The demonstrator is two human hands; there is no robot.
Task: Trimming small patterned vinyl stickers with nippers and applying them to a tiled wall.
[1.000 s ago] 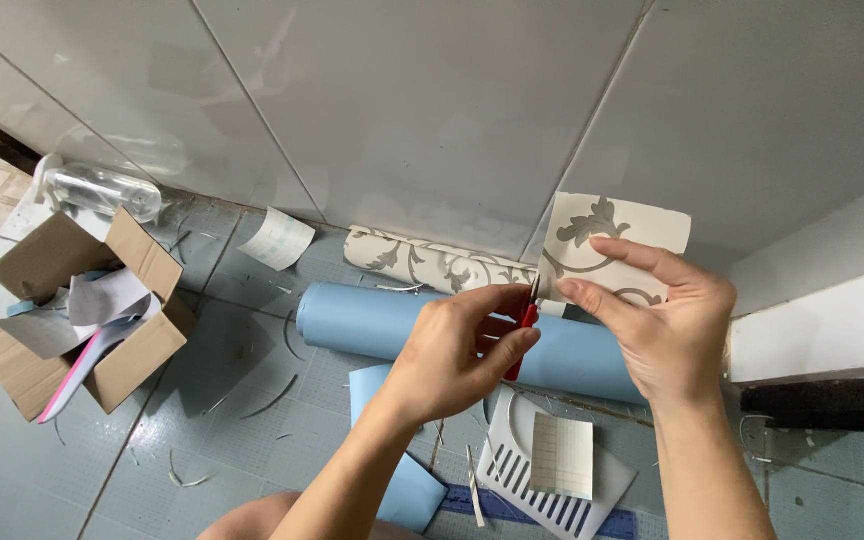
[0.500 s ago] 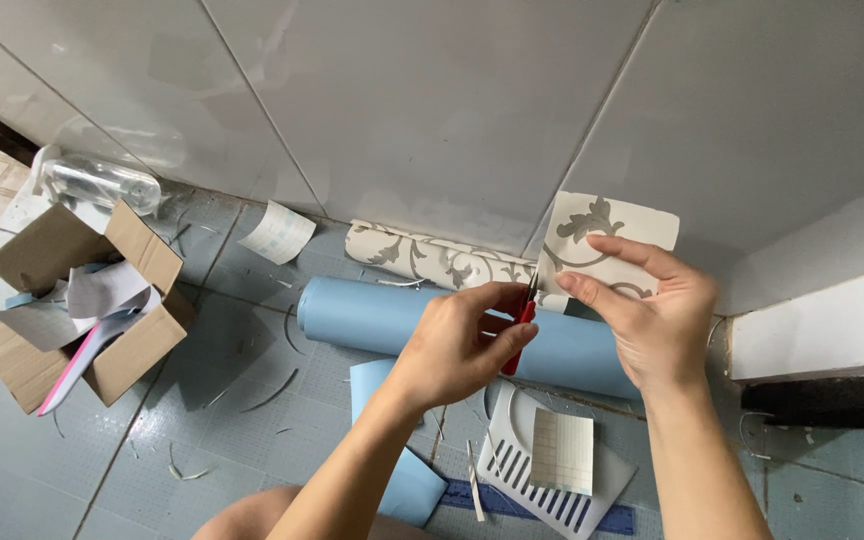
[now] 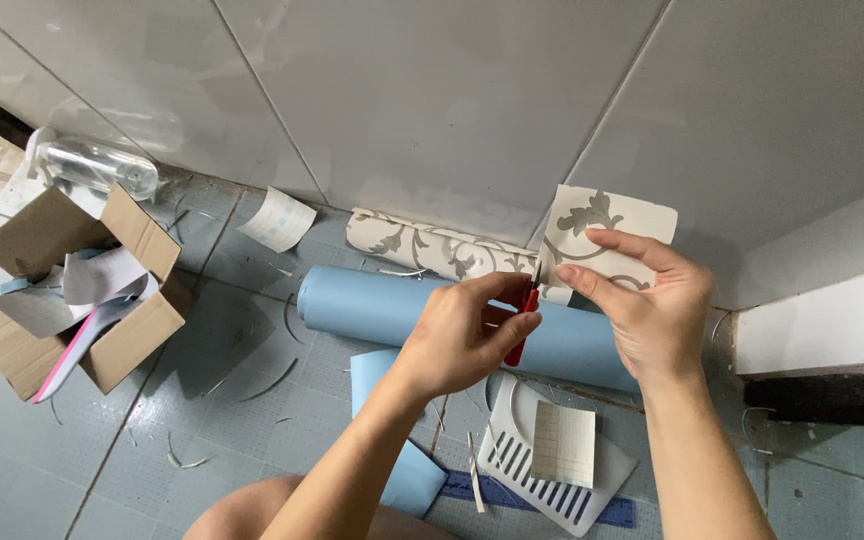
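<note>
Down on blue floor tiles (image 3: 202,330) by a white tiled wall (image 3: 432,90), left grip (image 3: 467,335) clamps red scissors (image 3: 524,325), right grip (image 3: 652,300) pinches patterned paper (image 3: 607,215).

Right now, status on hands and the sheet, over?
Left hand shut on red scissors. Right hand pinching patterned sheet. Blades at sheet edge. Nothing blocking.

Both forearms raised from below, converging mid-frame. Left hand (image 3: 462,335) curled tight, thumb tucked across the bent fingers (knuckles toward the camera). Right hand (image 3: 647,300) just beside it, palm down, index finger stretched out leftward, thumb pinching beneath, wrist straight.
</note>
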